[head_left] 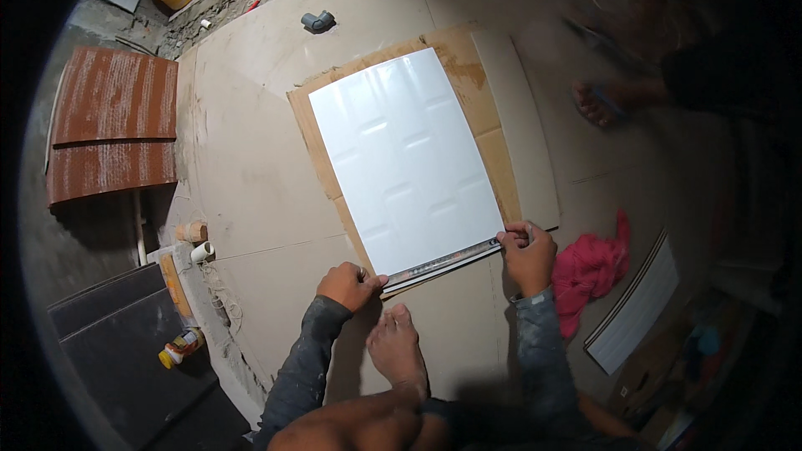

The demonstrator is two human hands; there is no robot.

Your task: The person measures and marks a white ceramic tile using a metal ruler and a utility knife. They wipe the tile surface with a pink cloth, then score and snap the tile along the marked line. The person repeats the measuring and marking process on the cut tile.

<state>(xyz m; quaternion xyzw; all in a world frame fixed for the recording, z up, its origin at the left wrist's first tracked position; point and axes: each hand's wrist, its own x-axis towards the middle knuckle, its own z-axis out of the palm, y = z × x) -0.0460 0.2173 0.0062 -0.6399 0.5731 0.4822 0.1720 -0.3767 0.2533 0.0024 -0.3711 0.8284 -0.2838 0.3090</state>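
A white wall tile [409,159] with raised rectangular marks lies on a flattened cardboard sheet [476,88]. Across its near edge runs a thin dark metallic strip [439,263], like a ruler, with a narrow white band showing on its near side. My left hand [347,286] is closed at the strip's left end, thumb pressed on it at the tile corner. At the opposite end, my right hand [529,257] pinches the strip with bent fingers; a small part there is hidden by the fingertips.
My bare foot [397,342] is just below the tile. A pink cloth [591,271] and stacked white tiles [637,305] lie to the right. Brown tiles [113,125], a yellow-capped bottle [180,349] and a grey pipe elbow [317,22] lie around. Another person's foot [595,104] stands at the right.
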